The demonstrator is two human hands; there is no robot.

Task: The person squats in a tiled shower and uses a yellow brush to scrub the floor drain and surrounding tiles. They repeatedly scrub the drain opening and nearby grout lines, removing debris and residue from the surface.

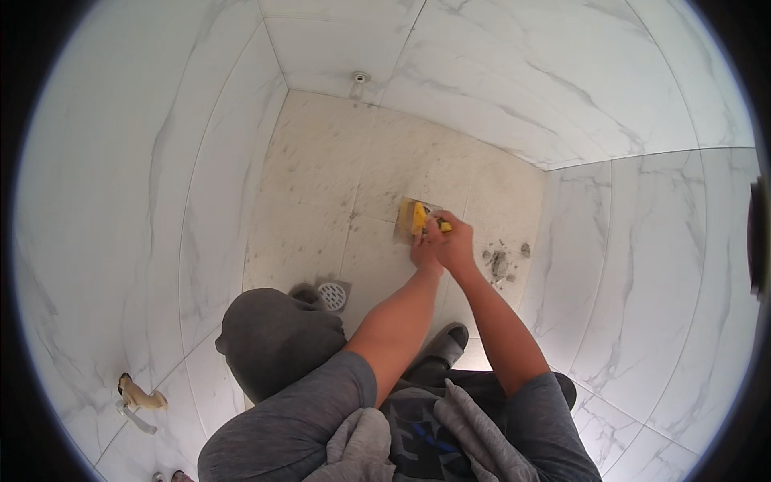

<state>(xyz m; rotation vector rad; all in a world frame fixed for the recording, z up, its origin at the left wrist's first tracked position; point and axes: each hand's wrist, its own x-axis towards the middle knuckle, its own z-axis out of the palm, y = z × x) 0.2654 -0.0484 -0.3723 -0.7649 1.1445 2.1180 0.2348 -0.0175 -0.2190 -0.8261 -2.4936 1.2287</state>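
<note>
A flat scraper (419, 217) with yellow parts and a wide, square, brownish blade lies against the beige tiled floor ahead of me. My right hand (457, 241) is closed round its yellow handle end. Just to the left and lower, my left hand (426, 252) has its fingers pressed at the scraper close to the blade; the right hand partly covers them. The two wrists are close together. Dark smudges mark the floor tiles around the blade.
Grey rubble (499, 263) lies on the floor right of my hands. A round white drain cover (331, 296) sits beside my left knee, near a dark round opening. A pipe outlet (361, 78) is low on the far wall. White marbled tile walls (598, 233) enclose the floor.
</note>
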